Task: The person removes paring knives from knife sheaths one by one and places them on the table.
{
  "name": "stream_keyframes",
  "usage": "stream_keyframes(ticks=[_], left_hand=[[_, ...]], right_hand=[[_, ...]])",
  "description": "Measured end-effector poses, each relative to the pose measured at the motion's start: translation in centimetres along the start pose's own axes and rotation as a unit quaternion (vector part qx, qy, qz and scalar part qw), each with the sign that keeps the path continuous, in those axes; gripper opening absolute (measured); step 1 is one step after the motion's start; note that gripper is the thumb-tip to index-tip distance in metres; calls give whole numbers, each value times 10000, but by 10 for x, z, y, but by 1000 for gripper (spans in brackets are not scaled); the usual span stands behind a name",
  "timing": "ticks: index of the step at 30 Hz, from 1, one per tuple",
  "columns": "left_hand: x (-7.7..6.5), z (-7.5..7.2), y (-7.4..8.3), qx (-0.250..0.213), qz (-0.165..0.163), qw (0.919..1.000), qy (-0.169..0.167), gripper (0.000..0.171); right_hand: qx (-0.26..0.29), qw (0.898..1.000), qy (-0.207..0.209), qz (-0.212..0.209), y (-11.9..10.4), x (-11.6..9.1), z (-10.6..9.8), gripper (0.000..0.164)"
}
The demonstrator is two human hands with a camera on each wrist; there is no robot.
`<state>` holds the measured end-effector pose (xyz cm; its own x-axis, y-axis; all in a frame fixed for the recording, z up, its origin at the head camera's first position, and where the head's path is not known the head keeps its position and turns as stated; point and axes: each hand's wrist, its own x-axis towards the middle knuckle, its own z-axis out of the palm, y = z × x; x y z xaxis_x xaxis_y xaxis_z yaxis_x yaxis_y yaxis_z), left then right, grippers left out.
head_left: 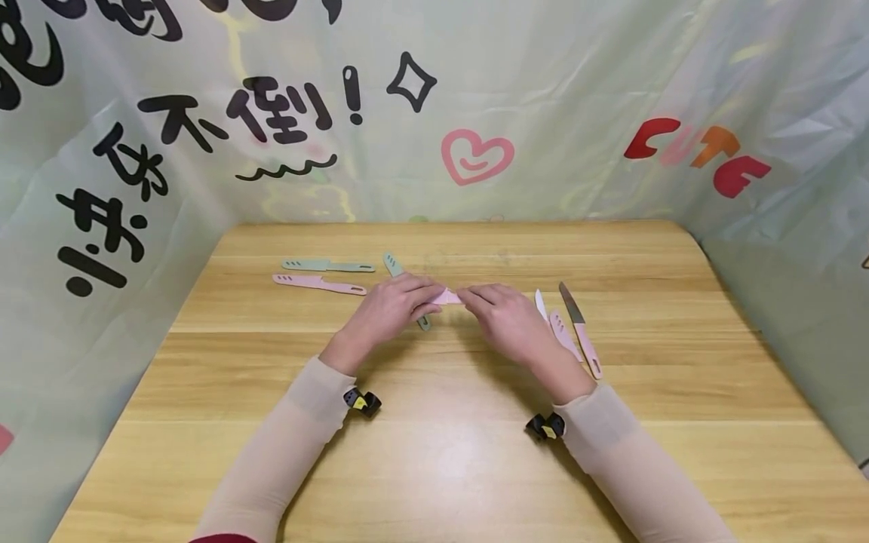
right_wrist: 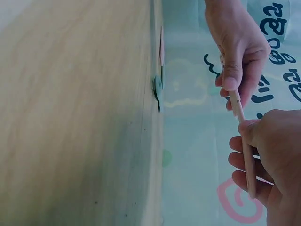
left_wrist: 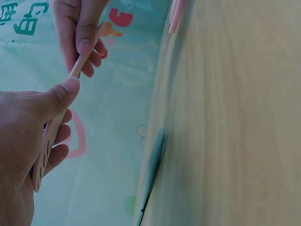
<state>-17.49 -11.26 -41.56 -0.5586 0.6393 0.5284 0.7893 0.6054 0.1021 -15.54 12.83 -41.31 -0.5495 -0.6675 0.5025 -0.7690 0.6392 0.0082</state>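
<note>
Both hands hold one pink knife (head_left: 446,296) in its slotted pink sheath, raised over the table. My left hand (head_left: 400,302) grips the sheath (left_wrist: 43,157), thumb on one side and fingers curled behind. My right hand (head_left: 509,320) pinches the handle (right_wrist: 249,169) between thumb and fingers. In the head view the hands cover most of the knife, and its blade is hidden. Below the left hand, a green sheathed knife (head_left: 392,264) lies slanted, its middle covered by that hand.
At the back left lie a green sheathed knife (head_left: 329,266) and a pink sheathed knife (head_left: 319,283). Beside the right wrist are a pale blade (head_left: 540,303), a pink sheath (head_left: 565,335) and a grey-bladed knife with a pink handle (head_left: 587,351). A printed curtain (head_left: 557,90) hangs behind the wooden table (head_left: 448,467).
</note>
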Motion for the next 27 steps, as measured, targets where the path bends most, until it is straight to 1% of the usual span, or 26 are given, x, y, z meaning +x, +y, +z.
stream_keyframes(ticks=[2,6,9,14,17,21,24,27], left_hand=[[0,1,1,1,97,10000,-9,33],[-1,4,4,27,184,9998,-94,31],[-4,5,6,74,236,9996,-149,30],[-8,7,7,202,436,9987,-166,29],[-10,6,7,309,614,9976,-108,30],[-10,3,7,359,842,9958,80,30],[-10,1,8,337,955,9946,216,31],[-11,-1,8,366,1014,9939,249,33]], right_hand=[[2,10000,-35,0,1,-2,0,32],[-62,9999,-112,-48,1,-5,-1,33],[-152,9997,-175,-120,0,-7,-3,34],[-186,9994,-239,-143,-2,-8,-6,32],[-167,9994,-278,-134,-2,-8,-7,31],[-53,9997,-172,-136,-2,-8,-11,30],[-76,9998,-56,-186,-2,-9,-12,30],[-180,9994,-31,-287,-3,-10,-12,30]])
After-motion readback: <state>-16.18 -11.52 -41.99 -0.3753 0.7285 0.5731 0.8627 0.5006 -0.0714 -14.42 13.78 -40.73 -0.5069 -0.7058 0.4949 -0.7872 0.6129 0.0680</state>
